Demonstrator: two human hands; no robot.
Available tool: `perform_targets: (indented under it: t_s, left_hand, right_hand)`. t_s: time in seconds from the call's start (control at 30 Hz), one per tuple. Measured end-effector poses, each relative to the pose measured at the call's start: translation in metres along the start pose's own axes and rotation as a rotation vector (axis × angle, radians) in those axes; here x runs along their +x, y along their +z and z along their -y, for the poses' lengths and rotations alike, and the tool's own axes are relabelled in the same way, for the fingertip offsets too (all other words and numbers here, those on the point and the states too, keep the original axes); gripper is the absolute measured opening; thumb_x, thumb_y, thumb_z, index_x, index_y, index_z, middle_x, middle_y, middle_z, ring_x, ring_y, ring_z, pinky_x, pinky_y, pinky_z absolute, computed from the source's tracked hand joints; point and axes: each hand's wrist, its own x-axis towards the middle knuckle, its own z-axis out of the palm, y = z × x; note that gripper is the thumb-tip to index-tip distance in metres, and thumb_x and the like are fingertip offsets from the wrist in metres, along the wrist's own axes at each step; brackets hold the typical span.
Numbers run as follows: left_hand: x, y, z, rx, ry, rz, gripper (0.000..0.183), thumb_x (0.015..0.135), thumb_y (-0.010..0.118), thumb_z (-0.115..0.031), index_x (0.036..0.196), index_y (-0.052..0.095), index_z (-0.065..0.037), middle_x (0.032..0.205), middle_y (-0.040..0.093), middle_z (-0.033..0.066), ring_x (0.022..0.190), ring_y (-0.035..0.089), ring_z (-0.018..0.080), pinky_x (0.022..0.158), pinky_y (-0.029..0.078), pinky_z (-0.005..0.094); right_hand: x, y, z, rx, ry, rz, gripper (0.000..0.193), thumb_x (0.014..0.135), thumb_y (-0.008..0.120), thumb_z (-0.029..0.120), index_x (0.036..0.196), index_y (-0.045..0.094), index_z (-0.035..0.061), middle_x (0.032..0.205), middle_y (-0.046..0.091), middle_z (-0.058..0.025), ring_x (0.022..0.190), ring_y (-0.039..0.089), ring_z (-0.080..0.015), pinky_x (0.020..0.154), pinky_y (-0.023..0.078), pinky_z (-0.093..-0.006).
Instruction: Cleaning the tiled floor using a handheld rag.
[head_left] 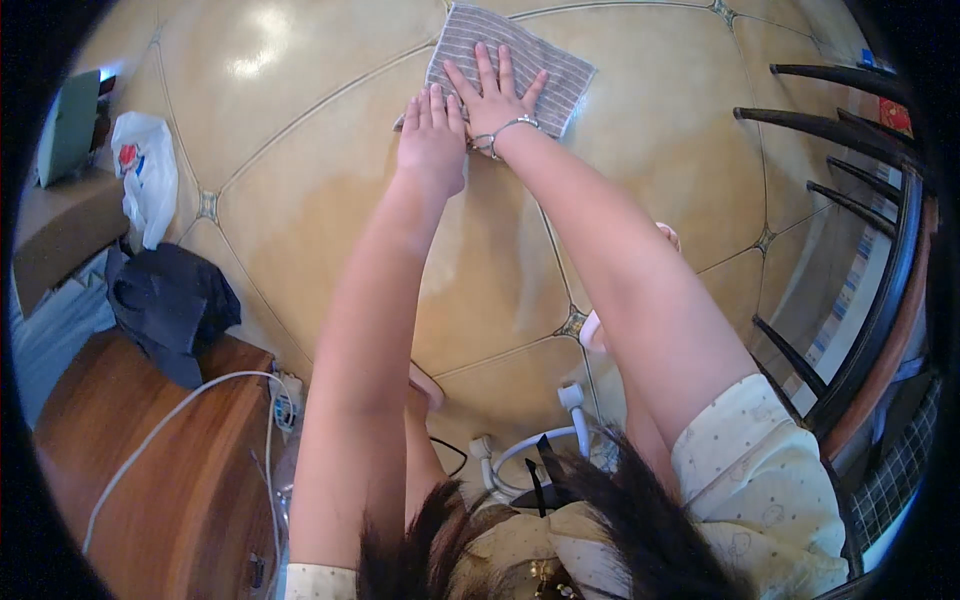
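Observation:
A grey-brown striped cloth (pixel 545 75) lies spread on the tiled floor (pixel 300 240) at the top of the view. Flat on its middle rests my right hand (pixel 497 100), fingers spread, with a bracelet round the wrist. My left hand (pixel 432 145) lies beside it to the left, fingers stretched out, their tips at the cloth's left edge. Both arms reach straight forward. The cloth's near left corner is partly hidden under my hands.
At left stand a wooden cabinet (pixel 150 440) with a white cable (pixel 180 405), a dark cap (pixel 170 300) and a white plastic bag (pixel 150 180). Dark chair legs (pixel 830 125) jut in from the right. A white tubular frame with feet (pixel 572 397) is near my body.

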Motion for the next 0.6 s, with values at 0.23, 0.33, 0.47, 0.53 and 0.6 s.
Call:
perform_targets:
  t_s: [0.23, 0.33, 0.47, 0.53, 0.6]
  left_hand:
    - [-0.091, 0.081, -0.096, -0.008, -0.164, -0.068, 0.075, 0.091, 0.052, -0.026, 0.15, 0.018, 0.003, 0.156, 0.018, 0.0256, 0.146, 0.018, 0.0379, 0.119, 0.012, 0.0474]
    - [-0.156, 0.148, -0.167, 0.016, -0.187, -0.02, 0.061, 0.097, 0.039, -0.023, 0.149, 0.022, 0.003, 0.155, 0.021, 0.0255, 0.145, 0.021, 0.0384, 0.118, 0.011, 0.0506]
    - [-0.171, 0.13, -0.163, 0.084, -0.211, 0.073, 0.055, 0.099, 0.033, -0.022, 0.148, 0.028, 0.002, 0.154, 0.025, 0.0249, 0.144, 0.023, 0.0387, 0.117, 0.01, 0.0544]
    - [-0.187, 0.161, -0.181, 0.158, -0.183, 0.179, 0.056, 0.098, 0.036, -0.026, 0.146, 0.033, 0.002, 0.153, 0.029, 0.0232, 0.143, 0.025, 0.0398, 0.116, 0.009, 0.0578]
    - [-0.189, 0.168, -0.194, 0.169, -0.18, 0.204, 0.056, 0.099, 0.036, -0.027, 0.145, 0.034, 0.003, 0.153, 0.03, 0.0224, 0.143, 0.025, 0.0403, 0.115, 0.009, 0.0598]
  right_hand:
    - [-0.123, 0.056, 0.012, -0.054, -0.099, -0.025, 0.065, 0.096, 0.042, 0.042, 0.153, 0.01, 0.0397, 0.162, -0.009, -0.0075, 0.147, -0.014, -0.0354, 0.099, -0.007, -0.0806]
    - [-0.218, 0.103, 0.02, -0.109, -0.203, 0.076, 0.063, 0.097, 0.04, 0.04, 0.153, 0.012, 0.0385, 0.162, -0.009, -0.0078, 0.147, -0.014, -0.0354, 0.098, -0.006, -0.0814]
    - [-0.212, 0.08, 0.032, -0.188, -0.417, 0.176, 0.063, 0.096, 0.04, 0.04, 0.154, 0.013, 0.0346, 0.162, -0.008, -0.007, 0.147, -0.013, -0.0352, 0.097, -0.005, -0.0819]
    - [-0.236, 0.104, 0.043, -0.168, -0.496, 0.194, 0.066, 0.095, 0.042, 0.04, 0.154, 0.013, 0.0331, 0.162, -0.009, -0.0079, 0.147, -0.014, -0.0359, 0.097, -0.006, -0.0816]
    - [-0.242, 0.117, 0.04, -0.164, -0.568, 0.195, 0.068, 0.094, 0.044, 0.041, 0.154, 0.013, 0.0315, 0.162, -0.009, -0.0088, 0.147, -0.016, -0.0367, 0.097, -0.006, -0.0814]
